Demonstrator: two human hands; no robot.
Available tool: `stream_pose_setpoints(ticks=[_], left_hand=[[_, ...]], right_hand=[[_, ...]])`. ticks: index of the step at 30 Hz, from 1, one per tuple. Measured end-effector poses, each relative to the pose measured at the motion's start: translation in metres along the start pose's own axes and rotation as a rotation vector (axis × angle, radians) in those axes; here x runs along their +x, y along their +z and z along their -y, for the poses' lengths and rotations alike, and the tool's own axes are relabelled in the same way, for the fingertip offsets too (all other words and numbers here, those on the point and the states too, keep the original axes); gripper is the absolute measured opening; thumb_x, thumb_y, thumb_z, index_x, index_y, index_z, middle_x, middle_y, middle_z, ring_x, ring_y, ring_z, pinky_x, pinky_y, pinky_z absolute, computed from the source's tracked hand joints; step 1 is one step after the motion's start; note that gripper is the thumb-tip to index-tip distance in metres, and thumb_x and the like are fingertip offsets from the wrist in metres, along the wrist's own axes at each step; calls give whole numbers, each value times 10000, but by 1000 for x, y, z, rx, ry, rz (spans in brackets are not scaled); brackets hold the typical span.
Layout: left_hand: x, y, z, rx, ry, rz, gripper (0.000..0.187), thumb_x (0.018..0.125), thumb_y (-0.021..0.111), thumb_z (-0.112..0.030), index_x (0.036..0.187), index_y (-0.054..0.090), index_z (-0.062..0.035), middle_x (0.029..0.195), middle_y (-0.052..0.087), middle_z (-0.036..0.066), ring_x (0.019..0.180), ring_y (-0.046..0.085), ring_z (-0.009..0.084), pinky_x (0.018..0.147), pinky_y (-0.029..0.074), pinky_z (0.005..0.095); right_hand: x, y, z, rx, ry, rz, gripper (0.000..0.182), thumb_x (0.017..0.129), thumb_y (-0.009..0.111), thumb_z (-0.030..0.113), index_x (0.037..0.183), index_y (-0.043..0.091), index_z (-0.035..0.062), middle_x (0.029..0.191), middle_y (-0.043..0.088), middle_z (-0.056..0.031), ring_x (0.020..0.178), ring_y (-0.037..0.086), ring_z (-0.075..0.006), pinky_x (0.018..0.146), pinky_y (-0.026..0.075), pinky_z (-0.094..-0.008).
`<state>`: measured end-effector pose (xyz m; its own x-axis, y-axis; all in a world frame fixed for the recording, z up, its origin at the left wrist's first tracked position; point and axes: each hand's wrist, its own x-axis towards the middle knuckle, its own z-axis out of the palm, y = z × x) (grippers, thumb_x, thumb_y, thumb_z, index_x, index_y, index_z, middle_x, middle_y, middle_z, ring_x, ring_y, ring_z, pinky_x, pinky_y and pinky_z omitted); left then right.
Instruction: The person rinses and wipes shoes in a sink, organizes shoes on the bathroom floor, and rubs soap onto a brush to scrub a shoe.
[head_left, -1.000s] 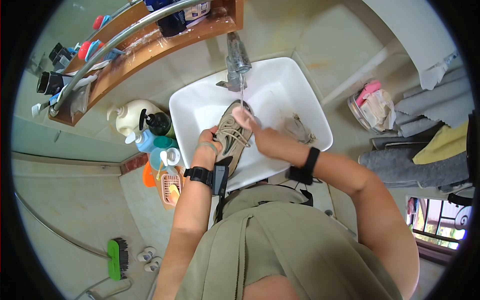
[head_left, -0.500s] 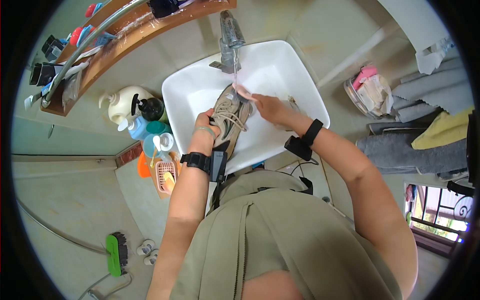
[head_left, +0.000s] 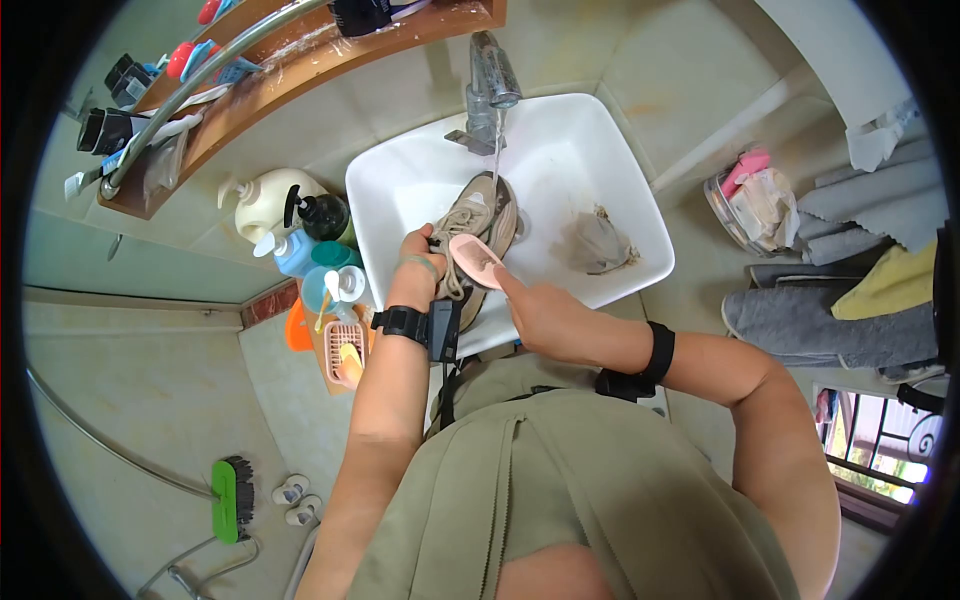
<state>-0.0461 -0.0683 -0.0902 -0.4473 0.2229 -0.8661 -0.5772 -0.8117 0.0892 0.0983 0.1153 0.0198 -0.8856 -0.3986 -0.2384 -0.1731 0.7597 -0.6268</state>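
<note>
A beige sneaker [head_left: 468,218] with loose laces lies lengthwise in the white sink [head_left: 372,190], its toe beneath the stream from the chrome faucet [head_left: 497,80]. My left hand [head_left: 420,262] grips the shoe's left side. In my right hand [head_left: 550,315] is a pink brush [head_left: 476,260], held over the laces near the middle of the shoe; its underside is hidden. A crumpled grey, wet-looking item [head_left: 600,246] rests on the right side of the basin.
Pump bottles [head_left: 322,217] crowd the sink's left side, beside a pink basket [head_left: 345,350]. A wooden shelf [head_left: 280,85] juts out at upper left. Towels [head_left: 820,325] hang at right, near a wire holder [head_left: 735,205]. A green brush [head_left: 226,500] is at lower left.
My right hand has drawn the pink brush from the shoe's toe back toward my body, over the laces. The view has shifted slightly, and the grey item is now more exposed.
</note>
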Motion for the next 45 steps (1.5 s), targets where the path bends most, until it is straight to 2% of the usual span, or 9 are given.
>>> stream_pose_setpoints(ticks=[9, 12, 19, 27, 29, 31, 34, 40, 45], left_hand=[[-14, 3, 9, 12, 59, -24, 341, 979, 399, -170, 1201, 495, 71, 1223, 567, 212, 1113, 561, 362, 991, 436, 493], [-11, 1, 4, 43, 72, -34, 339, 977, 399, -163, 1207, 492, 69, 1228, 564, 211, 1119, 557, 359, 998, 430, 489], [-13, 7, 33, 132, 48, 173, 321, 962, 426, -134, 1205, 499, 63, 1226, 565, 205, 1102, 565, 351, 1012, 417, 486], [4, -2, 70, 384, 258, 319, 283, 829, 554, 78, 1112, 546, 76, 1063, 624, 180, 919, 646, 294, 809, 560, 362], [7, 0, 76, 412, 268, 272, 269, 821, 564, 84, 1089, 557, 73, 1022, 626, 165, 873, 647, 267, 741, 562, 352], [-16, 11, 83, 602, 337, 131, 309, 765, 626, 70, 1071, 578, 69, 1024, 626, 124, 899, 635, 244, 740, 523, 325], [-12, 2, 85, 646, 312, 75, 322, 757, 630, 69, 1072, 570, 93, 1010, 627, 127, 892, 632, 245, 720, 509, 326], [-30, 20, 82, 747, 402, 227, 296, 812, 543, 124, 1097, 562, 51, 997, 628, 140, 856, 630, 239, 684, 521, 321], [-19, 12, 75, 733, 420, 137, 338, 819, 537, 125, 1146, 546, 43, 1053, 611, 160, 922, 626, 269, 759, 543, 357]], right_hand=[[44, -16, -42, -117, 198, -180, 546, 858, 410, 60, 1392, 305, 14, 720, 606, -282, 611, 595, -430, 553, 464, -517], [15, -10, -2, -152, 119, 146, 509, 878, 361, 77, 1385, 321, 47, 752, 617, -286, 664, 617, -445, 603, 489, -524], [65, -33, -91, -265, 180, -194, 498, 881, 409, 55, 1375, 350, 73, 789, 628, -280, 703, 620, -444, 660, 482, -521], [60, -41, -92, -139, 180, -316, 472, 919, 375, 103, 1390, 347, 85, 820, 624, -304, 730, 620, -445, 693, 498, -508], [66, -29, -60, -54, 428, -235, 510, 900, 391, 105, 1407, 335, 92, 831, 611, -327, 724, 622, -439, 687, 494, -509], [67, 3, -57, -48, -276, -233, 562, 866, 421, 86, 1419, 326, 110, 863, 620, -327, 733, 635, -430, 672, 499, -516], [44, -29, 1, -98, 57, -47, 599, 835, 450, 64, 1418, 328, 124, 860, 629, -308, 729, 642, -419, 644, 505, -515], [47, -56, -75, -280, 303, -168, 584, 854, 442, 67, 1421, 311, 118, 777, 638, -245, 703, 644, -403, 605, 506, -497], [52, -26, -20, -230, 16, -118, 568, 860, 455, 69, 1410, 317, 109, 793, 655, -224, 734, 653, -402, 642, 525, -488]])
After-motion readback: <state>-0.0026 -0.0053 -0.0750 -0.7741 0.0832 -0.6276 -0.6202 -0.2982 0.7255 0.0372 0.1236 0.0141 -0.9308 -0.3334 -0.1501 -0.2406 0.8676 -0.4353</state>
